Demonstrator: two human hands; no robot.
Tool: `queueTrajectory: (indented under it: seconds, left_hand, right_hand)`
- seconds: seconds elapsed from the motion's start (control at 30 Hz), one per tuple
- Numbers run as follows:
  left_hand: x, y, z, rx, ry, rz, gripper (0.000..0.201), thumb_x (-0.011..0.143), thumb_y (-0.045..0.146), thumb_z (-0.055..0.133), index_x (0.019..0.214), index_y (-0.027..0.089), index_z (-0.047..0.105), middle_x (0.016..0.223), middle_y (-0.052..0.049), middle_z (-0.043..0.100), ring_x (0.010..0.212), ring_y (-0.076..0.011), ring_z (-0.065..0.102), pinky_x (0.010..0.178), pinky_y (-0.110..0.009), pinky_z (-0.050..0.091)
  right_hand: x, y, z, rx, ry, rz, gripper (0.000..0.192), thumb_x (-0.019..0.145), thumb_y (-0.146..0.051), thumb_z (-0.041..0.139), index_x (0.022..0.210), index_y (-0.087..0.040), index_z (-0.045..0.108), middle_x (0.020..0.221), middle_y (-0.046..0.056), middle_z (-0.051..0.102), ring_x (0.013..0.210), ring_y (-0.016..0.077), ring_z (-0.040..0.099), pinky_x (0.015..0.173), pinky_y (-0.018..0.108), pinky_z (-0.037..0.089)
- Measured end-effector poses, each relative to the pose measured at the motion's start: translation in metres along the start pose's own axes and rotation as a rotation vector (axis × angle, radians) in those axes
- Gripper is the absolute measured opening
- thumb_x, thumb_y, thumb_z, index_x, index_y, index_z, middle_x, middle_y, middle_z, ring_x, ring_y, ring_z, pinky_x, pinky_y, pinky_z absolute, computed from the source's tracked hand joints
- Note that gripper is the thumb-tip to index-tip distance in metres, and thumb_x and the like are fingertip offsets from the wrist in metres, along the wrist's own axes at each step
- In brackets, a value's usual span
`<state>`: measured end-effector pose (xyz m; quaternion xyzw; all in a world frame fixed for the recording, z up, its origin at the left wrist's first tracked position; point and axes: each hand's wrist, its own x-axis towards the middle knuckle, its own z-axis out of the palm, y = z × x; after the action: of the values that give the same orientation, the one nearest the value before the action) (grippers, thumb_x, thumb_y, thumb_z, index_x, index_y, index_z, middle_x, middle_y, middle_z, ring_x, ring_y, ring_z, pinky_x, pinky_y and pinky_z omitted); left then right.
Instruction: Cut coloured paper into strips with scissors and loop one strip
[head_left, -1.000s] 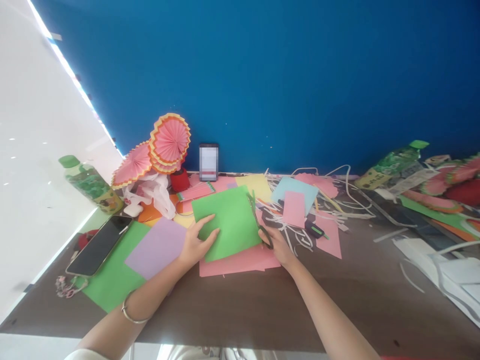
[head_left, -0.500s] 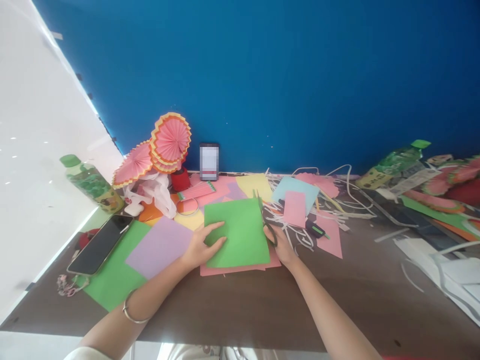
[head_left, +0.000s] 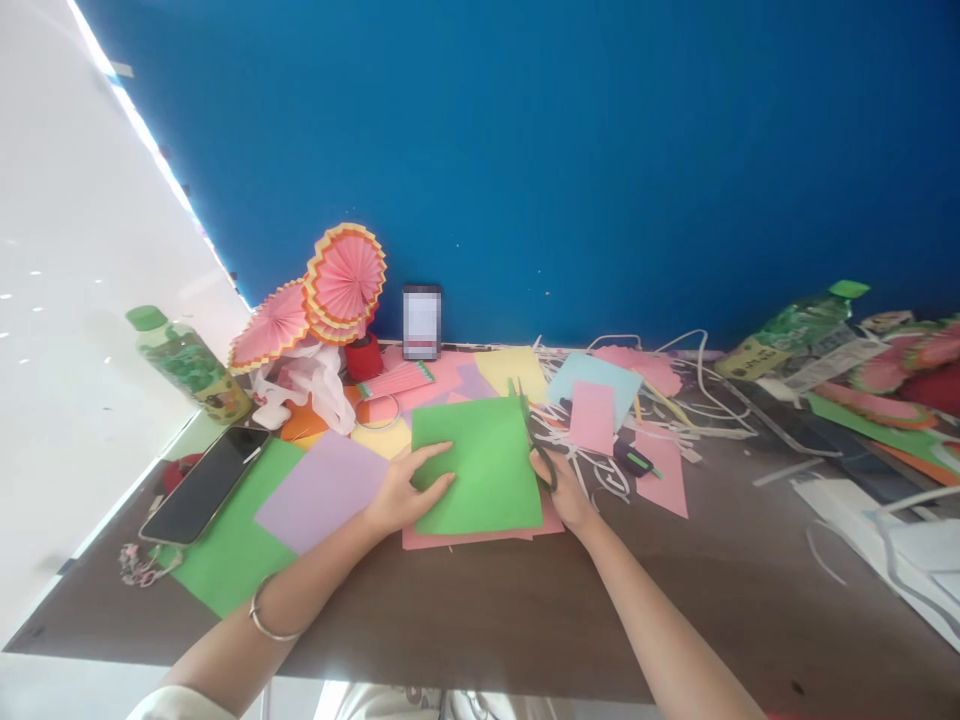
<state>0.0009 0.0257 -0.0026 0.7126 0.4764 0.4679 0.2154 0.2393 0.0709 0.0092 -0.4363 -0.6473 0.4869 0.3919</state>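
A square sheet of green paper (head_left: 480,480) lies over pink paper (head_left: 469,540) in the middle of the table. My left hand (head_left: 405,490) holds its left edge, with thumb and forefinger spread on top; the other fingers are mostly hidden. My right hand (head_left: 564,485) is closed round the dark handle of a pair of scissors (head_left: 550,468). The blades point away from me along the paper's right edge, their tips just past the far right corner. From this angle I cannot tell how far the blades are apart.
Left: a phone (head_left: 206,485), purple paper (head_left: 319,490), a drink bottle (head_left: 187,365) and pink folded-paper fans (head_left: 345,280). A second phone (head_left: 422,322) stands at the blue wall. Right: pink card (head_left: 592,418), white paper strips and cables (head_left: 720,420), a black-and-green tool (head_left: 634,458), another bottle (head_left: 795,330).
The view has shifted slightly, so everything sits a little further right. Both hands, the scissors and the green paper keep nearly the same positions relative to one another.
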Motion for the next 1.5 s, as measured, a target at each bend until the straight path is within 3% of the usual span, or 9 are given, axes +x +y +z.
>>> queueTrajectory:
  seconds: [0.73,0.83,0.93,1.07,1.27,1.5]
  left_hand:
    - [0.001,-0.002,0.000,0.036,0.018,-0.010,0.034,0.077,0.031,0.057,0.109,0.021,0.057,0.105,-0.007,0.064,0.098,-0.0195,0.059,0.087,-0.035,0.047]
    - [0.006,-0.008,-0.004,0.083,0.150,-0.072,0.033,0.077,0.032,0.056,0.108,0.020,0.057,0.105,-0.007,0.064,0.099,-0.0200,0.058,0.089,-0.037,0.045]
    - [0.015,-0.020,-0.014,0.145,0.327,-0.205,0.033,0.078,0.033,0.055,0.107,0.018,0.058,0.105,-0.008,0.063,0.099,-0.0213,0.057,0.089,-0.039,0.044]
    - [0.024,-0.038,-0.028,0.186,0.431,-0.285,0.029,0.079,0.031,0.050,0.104,0.018,0.059,0.103,-0.008,0.063,0.100,-0.0219,0.056,0.090,-0.040,0.042]
    - [0.027,-0.051,-0.036,0.247,0.348,-0.198,0.029,0.080,0.026,0.046,0.105,0.017,0.058,0.101,-0.008,0.063,0.100,-0.0222,0.056,0.089,-0.039,0.043]
    - [0.029,-0.060,-0.037,0.305,0.282,-0.169,0.035,0.079,0.024,0.047,0.112,0.016,0.054,0.107,-0.011,0.060,0.103,-0.0243,0.054,0.090,-0.043,0.042]
  right_hand:
    - [0.001,0.003,0.002,-0.087,0.087,0.064,0.044,0.075,-0.060,0.048,0.057,-0.020,0.043,0.053,-0.003,0.041,0.054,0.0121,0.037,0.053,0.026,0.032]
    - [0.001,0.002,0.001,-0.042,0.121,0.054,0.040,0.078,-0.054,0.047,0.059,-0.019,0.045,0.053,-0.003,0.044,0.053,0.0118,0.040,0.053,0.026,0.033]
    - [0.002,0.002,-0.004,-0.021,0.244,0.029,0.037,0.080,-0.052,0.045,0.064,-0.019,0.049,0.054,-0.001,0.047,0.054,0.0131,0.044,0.053,0.026,0.035]
    - [0.005,0.005,-0.014,-0.200,0.415,0.006,0.035,0.077,-0.051,0.049,0.064,-0.019,0.050,0.058,0.000,0.050,0.062,0.0159,0.049,0.058,0.026,0.038]
    - [0.008,0.015,-0.024,-0.580,0.456,0.017,0.031,0.071,-0.049,0.055,0.061,-0.020,0.052,0.051,-0.002,0.046,0.048,0.0127,0.038,0.049,0.026,0.032]
    - [0.019,0.017,-0.025,-0.560,0.467,0.018,0.024,0.071,-0.044,0.052,0.069,-0.020,0.052,0.061,0.002,0.055,0.055,0.0161,0.049,0.051,0.026,0.036]
